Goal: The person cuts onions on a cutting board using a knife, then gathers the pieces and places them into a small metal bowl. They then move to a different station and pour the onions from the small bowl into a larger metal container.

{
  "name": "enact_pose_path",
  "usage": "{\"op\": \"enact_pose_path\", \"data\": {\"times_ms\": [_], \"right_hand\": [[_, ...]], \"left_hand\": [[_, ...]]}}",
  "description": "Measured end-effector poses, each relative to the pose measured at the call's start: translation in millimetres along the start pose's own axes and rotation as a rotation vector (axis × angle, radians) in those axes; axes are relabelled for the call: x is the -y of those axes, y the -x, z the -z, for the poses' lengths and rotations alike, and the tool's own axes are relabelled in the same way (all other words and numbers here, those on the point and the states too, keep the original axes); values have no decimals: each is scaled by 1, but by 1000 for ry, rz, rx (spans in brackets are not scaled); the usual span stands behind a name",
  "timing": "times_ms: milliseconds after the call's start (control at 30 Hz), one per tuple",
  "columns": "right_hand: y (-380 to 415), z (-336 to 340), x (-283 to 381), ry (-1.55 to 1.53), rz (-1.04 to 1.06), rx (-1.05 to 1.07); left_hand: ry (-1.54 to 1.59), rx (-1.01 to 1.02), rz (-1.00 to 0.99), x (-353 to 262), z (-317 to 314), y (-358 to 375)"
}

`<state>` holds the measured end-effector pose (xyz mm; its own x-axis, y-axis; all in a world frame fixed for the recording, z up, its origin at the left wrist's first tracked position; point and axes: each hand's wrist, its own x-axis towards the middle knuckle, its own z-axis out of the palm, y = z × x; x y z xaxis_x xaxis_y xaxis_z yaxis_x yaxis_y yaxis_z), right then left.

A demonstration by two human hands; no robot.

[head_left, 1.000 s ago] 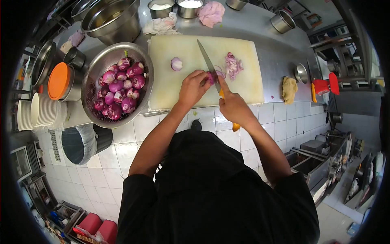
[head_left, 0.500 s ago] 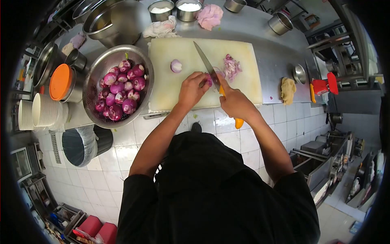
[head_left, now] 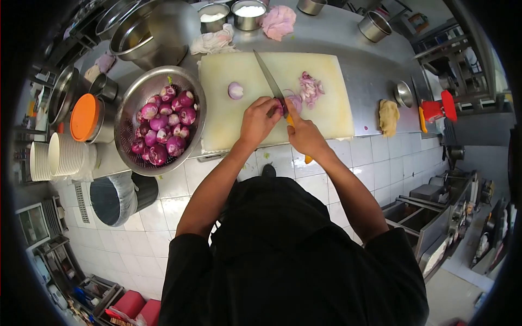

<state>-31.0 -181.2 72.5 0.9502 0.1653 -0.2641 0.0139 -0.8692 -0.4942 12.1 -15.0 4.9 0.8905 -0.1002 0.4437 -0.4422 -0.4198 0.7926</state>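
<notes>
My right hand (head_left: 307, 137) grips the orange handle of a kitchen knife (head_left: 267, 71), its long blade slanting away to the upper left over the white cutting board (head_left: 223, 127). Fingers bent, my left hand (head_left: 258, 122) holds a piece of red onion (head_left: 279, 106) against the board, right beside the blade. Sliced onion (head_left: 310, 89) lies in a loose pile right of the knife. Farther left on the board sits a peeled onion half (head_left: 235, 91). The underside of the held onion is hidden by my fingers.
A steel colander (head_left: 124, 122) full of red onions stands left of the board. Behind are a folded white cloth (head_left: 213, 41), a pink cloth (head_left: 279, 23) and steel pots. At right lie a yellowish cloth (head_left: 388, 118) and a small steel bowl (head_left: 403, 94). A lined bin (head_left: 113, 201) stands below.
The knife and my right hand have shifted slightly left, closer to my left hand. A slice now lies beside the blade's right side. My left hand keeps its hold on the onion.
</notes>
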Motion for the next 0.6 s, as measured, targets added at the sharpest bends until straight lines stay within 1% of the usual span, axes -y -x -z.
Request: {"op": "enact_pose_path", "data": {"times_ms": [67, 100, 200, 300, 400, 500, 600], "right_hand": [[-1, 10, -12, 39, 54, -31], [0, 13, -15, 38, 31, -28], [3, 23, -24, 24, -19, -16], [5, 28, -23, -14, -3, 4], [10, 28, -20, -35, 16, 17], [17, 33, -6, -44, 7, 55], [20, 36, 4, -65, -45, 96]], "left_hand": [[11, 23, 59, 2, -3, 1], [15, 37, 93, 1, -2, 1], [-34, 65, 33, -1, 0, -5], [-150, 117, -368, -1, 5, -28], [-329, 427, -126, -10, 19, -42], [-272, 371, 260, -16, 22, -42], [-8, 205, 520, -16, 13, -29]]}}
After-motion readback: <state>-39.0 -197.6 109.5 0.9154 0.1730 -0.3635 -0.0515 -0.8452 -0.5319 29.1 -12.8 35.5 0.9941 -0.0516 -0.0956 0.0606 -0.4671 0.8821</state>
